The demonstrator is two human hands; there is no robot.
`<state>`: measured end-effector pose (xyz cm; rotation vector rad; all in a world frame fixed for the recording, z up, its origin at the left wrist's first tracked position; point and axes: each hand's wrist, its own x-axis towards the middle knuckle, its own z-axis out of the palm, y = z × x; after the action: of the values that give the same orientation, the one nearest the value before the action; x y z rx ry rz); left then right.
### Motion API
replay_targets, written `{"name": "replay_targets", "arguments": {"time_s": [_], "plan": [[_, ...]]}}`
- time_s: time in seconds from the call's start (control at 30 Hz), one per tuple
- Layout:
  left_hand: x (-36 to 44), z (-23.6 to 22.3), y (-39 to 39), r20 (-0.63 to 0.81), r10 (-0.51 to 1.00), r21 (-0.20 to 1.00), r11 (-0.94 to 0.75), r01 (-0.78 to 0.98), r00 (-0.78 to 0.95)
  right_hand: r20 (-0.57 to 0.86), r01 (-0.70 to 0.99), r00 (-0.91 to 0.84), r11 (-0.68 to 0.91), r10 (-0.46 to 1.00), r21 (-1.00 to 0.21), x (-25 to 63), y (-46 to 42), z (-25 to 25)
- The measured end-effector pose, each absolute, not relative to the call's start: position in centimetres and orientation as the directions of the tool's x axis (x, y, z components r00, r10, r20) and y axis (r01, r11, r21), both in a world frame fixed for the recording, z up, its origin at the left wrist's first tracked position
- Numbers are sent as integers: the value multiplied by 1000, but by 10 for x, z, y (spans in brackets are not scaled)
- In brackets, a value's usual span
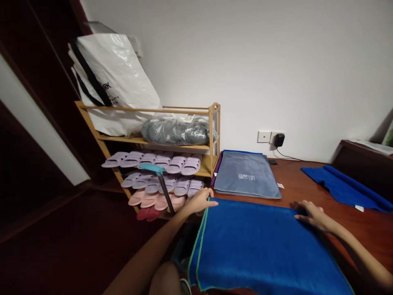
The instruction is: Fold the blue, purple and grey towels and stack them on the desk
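Observation:
A blue towel with a green edge (pixel 258 246) lies spread on the dark wooden table (pixel 307 184) in front of me. My left hand (pixel 201 199) grips its far left corner, fingers curled on the edge. On the far right corner rests my right hand (pixel 313 215), its fingers closed on the cloth. A grey folded towel (pixel 245 180) printed "HAPPY LIFE" sits on a stack just beyond. A second blue towel (pixel 344 184) lies loose at the right.
A bamboo shoe rack (pixel 211 135) stands left of the table with rows of lilac and pink slippers (pixel 159 164), a white bag (pixel 113 78) and a plastic-wrapped bundle (pixel 178 131) on top. A charger (pixel 278 140) is plugged into the wall socket.

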<state>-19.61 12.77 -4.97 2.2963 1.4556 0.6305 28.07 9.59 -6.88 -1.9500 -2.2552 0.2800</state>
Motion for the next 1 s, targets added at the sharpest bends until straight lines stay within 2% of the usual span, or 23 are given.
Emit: {"name": "replay_targets", "arguments": {"time_s": [0.17,0.3,0.5,0.63,0.7,0.8,0.87,1.0], "plan": [[-198,-44,137,164,903,585,-412,699,396,24,963,-219,220,975,-155,272,97,-61],[-198,-38,132,153,896,586,-422,692,416,76,959,-276,279,958,-45,257,92,-60],[-187,-37,124,133,912,459,-404,791,389,202,960,-270,246,942,135,233,87,-49],[-169,-28,122,247,899,338,-430,837,363,316,951,-299,255,900,172,220,96,-46],[-161,-24,126,304,862,282,-488,826,406,310,924,-383,362,870,124,217,105,-49],[-156,-27,138,317,803,220,-580,784,505,221,858,-476,505,851,-95,216,121,-58],[-157,-36,147,291,785,201,-609,767,546,171,844,-470,497,866,-199,217,128,-65],[-163,-55,157,270,779,188,-619,763,566,153,847,-443,468,884,-252,222,130,-74]]}}
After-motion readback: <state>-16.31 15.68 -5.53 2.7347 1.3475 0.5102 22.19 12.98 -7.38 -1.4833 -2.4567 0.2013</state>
